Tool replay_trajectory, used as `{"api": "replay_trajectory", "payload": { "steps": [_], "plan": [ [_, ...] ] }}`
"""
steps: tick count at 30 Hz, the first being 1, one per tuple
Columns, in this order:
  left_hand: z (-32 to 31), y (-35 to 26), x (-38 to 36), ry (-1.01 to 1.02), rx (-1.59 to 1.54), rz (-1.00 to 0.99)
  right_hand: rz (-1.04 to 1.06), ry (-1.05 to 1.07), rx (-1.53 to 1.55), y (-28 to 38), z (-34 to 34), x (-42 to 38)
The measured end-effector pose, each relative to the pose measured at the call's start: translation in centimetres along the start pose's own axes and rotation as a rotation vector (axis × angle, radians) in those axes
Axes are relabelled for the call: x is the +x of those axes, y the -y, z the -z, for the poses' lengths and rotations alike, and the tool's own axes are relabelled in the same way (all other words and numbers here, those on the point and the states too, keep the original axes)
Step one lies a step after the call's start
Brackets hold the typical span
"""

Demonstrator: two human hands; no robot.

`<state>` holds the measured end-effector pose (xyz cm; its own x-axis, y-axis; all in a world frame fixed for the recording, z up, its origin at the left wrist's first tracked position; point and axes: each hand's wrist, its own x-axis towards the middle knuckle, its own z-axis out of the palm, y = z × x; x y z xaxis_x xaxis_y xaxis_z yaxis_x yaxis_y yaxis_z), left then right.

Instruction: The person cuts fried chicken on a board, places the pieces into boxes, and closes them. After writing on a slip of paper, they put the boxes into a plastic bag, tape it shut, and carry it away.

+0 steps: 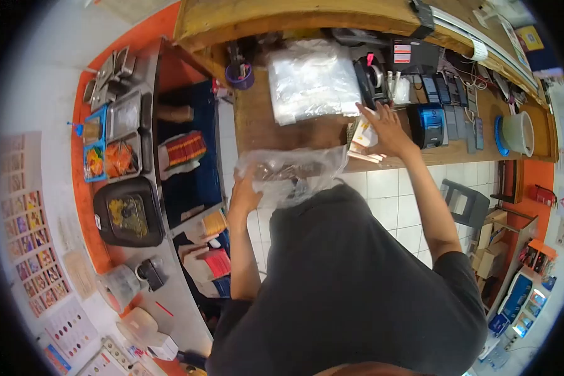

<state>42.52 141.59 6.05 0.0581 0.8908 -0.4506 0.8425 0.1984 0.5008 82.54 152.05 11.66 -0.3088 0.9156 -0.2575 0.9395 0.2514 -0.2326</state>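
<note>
My left hand (pixel 244 197) is closed on one end of a clear plastic bag (pixel 301 164). The bag stretches sideways along the desk's front edge, just before my dark shirt. My right hand (pixel 388 130) has its fingers spread over a white packet with yellow marks (pixel 363 134) at the edge of the wooden desk. Several thin pale sticks (pixel 366 156) poke out below that packet, near my right wrist. Behind both hands lies a stack of clear plastic bags (pixel 316 84) on the desk.
A purple pen cup (pixel 239 75) stands at the desk's left. To the right are a blue-and-black device (pixel 427 125), several phones (pixel 457 119) and a pale bucket (pixel 519 134). A steel counter on the left holds a black tray (pixel 128 211). A grey stool (pixel 465 203) stands right.
</note>
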Motion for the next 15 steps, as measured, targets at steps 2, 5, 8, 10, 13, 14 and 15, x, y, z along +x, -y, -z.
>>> {"api": "replay_trajectory", "payload": {
  "steps": [2,5,8,10,13,14,15],
  "plan": [
    [1.3,-1.5,0.7,0.024,-0.027,0.006,0.011,0.118,0.051,-0.9,-0.5,1.2],
    [1.6,-1.8,1.8,0.013,-0.06,-0.105,-0.011,0.072,-0.109,0.9,2.3,0.8],
    [1.1,-1.8,3.0,-0.03,-0.08,-0.208,0.1,-0.014,0.072,5.7,7.9,-0.3],
    [0.0,-1.2,3.6,0.047,-0.077,-0.15,0.252,0.027,0.342,10.5,8.5,-0.7],
    [0.5,-0.9,4.4,0.173,-0.12,-0.212,0.535,0.152,0.514,16.4,3.7,0.4],
    [1.3,-1.1,4.3,0.22,-0.136,-0.229,0.56,0.169,0.482,17.5,0.2,1.2],
    [2.1,-0.9,3.9,0.223,-0.139,-0.223,0.589,0.189,0.45,17.7,-3.9,2.2]
  ]
}}
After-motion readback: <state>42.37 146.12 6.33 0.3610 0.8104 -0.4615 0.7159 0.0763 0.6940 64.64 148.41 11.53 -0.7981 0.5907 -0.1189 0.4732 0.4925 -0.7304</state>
